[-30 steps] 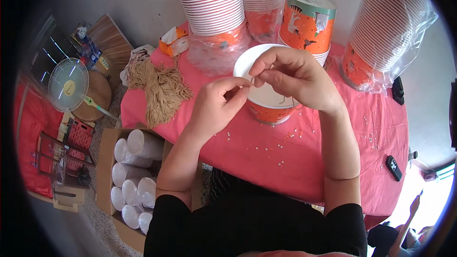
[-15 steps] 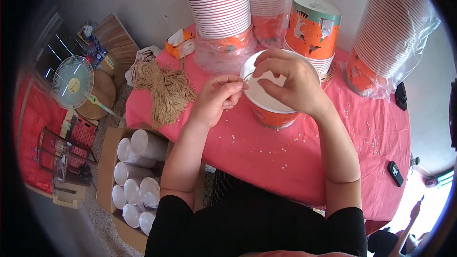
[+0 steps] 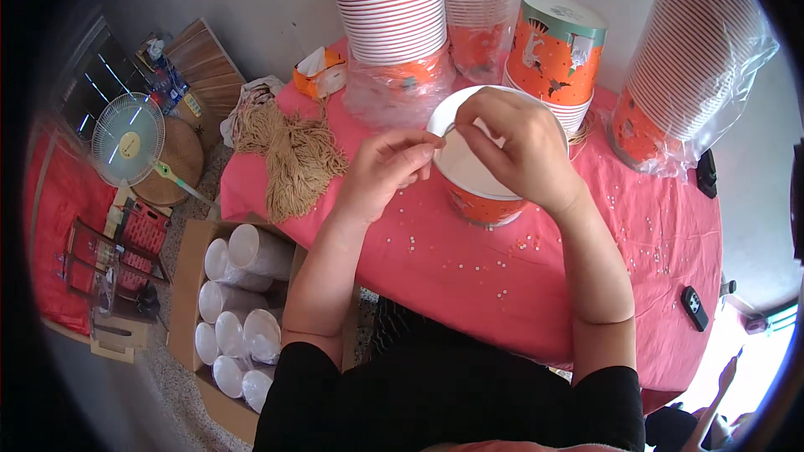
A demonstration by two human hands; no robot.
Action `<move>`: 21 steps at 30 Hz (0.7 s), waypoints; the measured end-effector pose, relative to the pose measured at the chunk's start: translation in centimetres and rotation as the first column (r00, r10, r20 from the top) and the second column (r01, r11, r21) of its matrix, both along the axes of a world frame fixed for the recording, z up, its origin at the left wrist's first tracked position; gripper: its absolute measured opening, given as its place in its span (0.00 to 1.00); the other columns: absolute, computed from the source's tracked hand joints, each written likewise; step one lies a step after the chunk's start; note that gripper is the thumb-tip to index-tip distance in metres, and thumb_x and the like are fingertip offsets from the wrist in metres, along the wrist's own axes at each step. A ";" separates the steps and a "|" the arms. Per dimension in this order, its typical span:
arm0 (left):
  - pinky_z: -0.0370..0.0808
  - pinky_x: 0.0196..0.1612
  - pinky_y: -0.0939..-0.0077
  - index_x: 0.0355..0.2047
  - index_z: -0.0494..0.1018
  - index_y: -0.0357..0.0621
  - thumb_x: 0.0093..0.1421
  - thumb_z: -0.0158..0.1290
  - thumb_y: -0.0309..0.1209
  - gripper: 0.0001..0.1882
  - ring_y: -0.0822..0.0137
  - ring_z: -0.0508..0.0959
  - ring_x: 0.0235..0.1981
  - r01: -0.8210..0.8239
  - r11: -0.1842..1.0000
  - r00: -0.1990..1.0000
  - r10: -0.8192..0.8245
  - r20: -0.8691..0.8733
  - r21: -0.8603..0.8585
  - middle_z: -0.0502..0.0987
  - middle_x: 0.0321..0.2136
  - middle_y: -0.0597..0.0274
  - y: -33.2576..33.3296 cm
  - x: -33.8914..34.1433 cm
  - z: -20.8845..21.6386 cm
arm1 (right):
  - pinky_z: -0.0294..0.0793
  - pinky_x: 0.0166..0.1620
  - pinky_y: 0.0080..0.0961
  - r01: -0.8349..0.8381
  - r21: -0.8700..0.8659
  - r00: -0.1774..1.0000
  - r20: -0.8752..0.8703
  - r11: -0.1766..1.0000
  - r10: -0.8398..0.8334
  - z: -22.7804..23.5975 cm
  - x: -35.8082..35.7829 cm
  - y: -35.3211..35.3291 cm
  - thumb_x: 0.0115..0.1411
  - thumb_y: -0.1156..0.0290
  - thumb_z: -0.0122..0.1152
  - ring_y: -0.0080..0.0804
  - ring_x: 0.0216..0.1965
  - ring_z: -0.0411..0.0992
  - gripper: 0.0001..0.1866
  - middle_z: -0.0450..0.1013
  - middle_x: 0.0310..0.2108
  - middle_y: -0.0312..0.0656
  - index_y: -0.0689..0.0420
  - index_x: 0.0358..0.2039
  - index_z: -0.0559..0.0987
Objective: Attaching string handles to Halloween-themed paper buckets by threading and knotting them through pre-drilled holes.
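Observation:
An orange paper bucket [image 3: 484,207] with a white inside stands upright on the pink tablecloth, its mouth facing up. At the left part of its rim, my left hand [image 3: 381,172] pinches a short bit of thin tan cord [image 3: 450,129] between thumb and fingertips. My right hand [image 3: 529,155] reaches over the bucket's mouth, thumb and fingers closed on the same cord close to the left fingertips. How the cord meets the rim is too small to make out. A thick bundle of tan cords [image 3: 301,163] lies on the table to the left.
Tall stacks of nested buckets [image 3: 389,8] line the back, one in a plastic bag [image 3: 687,67] at right. An upside-down orange bucket [image 3: 554,46] tops a short stack. Small round bits dot the pink tablecloth [image 3: 435,285]. A carton [image 3: 188,285] of wrapped white cups sits lower left.
My right thumb and fingers, apart before, have closed on the cord. My left hand has shifted slightly right. The bucket stays in place.

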State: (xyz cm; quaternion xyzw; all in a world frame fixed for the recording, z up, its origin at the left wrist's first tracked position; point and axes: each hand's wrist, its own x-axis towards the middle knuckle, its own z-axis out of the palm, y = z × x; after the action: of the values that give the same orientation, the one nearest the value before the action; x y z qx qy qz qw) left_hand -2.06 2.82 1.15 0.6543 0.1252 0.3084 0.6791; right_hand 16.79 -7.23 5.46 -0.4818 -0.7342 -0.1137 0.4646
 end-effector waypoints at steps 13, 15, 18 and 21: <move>0.54 0.20 0.87 0.39 0.74 0.38 0.63 0.53 0.26 0.05 0.83 0.62 0.19 -0.074 0.997 0.992 0.077 0.098 -0.026 0.70 0.22 0.70 -1.0 0.3 -1.0 | 0.72 0.31 0.39 -0.174 -0.129 0.985 -0.042 0.976 0.170 -0.2 -0.1 -0.4 0.56 0.74 0.58 0.47 0.28 0.74 0.04 0.74 0.29 0.44 0.58 0.31 0.74; 0.59 0.23 0.87 0.38 0.75 0.38 0.63 0.54 0.26 0.05 0.83 0.66 0.22 -0.044 0.997 0.992 0.050 0.114 -0.060 0.72 0.23 0.70 -0.9 0.1 -1.1 | 0.71 0.32 0.36 -0.166 -0.150 0.986 -0.032 0.975 0.163 -0.4 -0.3 -0.4 0.56 0.76 0.58 0.45 0.29 0.74 0.03 0.73 0.29 0.43 0.59 0.31 0.74; 0.64 0.25 0.88 0.37 0.76 0.38 0.63 0.55 0.27 0.05 0.83 0.69 0.24 -0.040 0.997 0.992 0.048 0.119 -0.071 0.74 0.25 0.71 -1.0 -0.1 -1.3 | 0.71 0.31 0.37 -0.130 -0.157 0.991 0.007 0.979 0.133 -0.6 -0.6 -0.2 0.56 0.74 0.59 0.45 0.29 0.74 0.04 0.73 0.29 0.43 0.59 0.31 0.74; 0.64 0.25 0.88 0.38 0.75 0.38 0.63 0.55 0.27 0.06 0.83 0.70 0.24 -0.058 0.997 0.992 0.063 0.108 -0.051 0.74 0.25 0.70 -1.3 -0.1 -1.4 | 0.72 0.30 0.41 -0.087 -0.133 0.994 0.060 0.987 0.096 -0.5 -0.7 -0.3 0.56 0.70 0.59 0.48 0.28 0.74 0.06 0.73 0.29 0.43 0.58 0.32 0.74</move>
State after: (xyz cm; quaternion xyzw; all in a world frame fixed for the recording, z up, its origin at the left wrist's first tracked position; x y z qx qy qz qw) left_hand -2.21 1.55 -0.30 0.6158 0.1146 0.3612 0.6908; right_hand 16.08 -7.50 4.94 -0.4727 -0.7764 -0.0602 0.4124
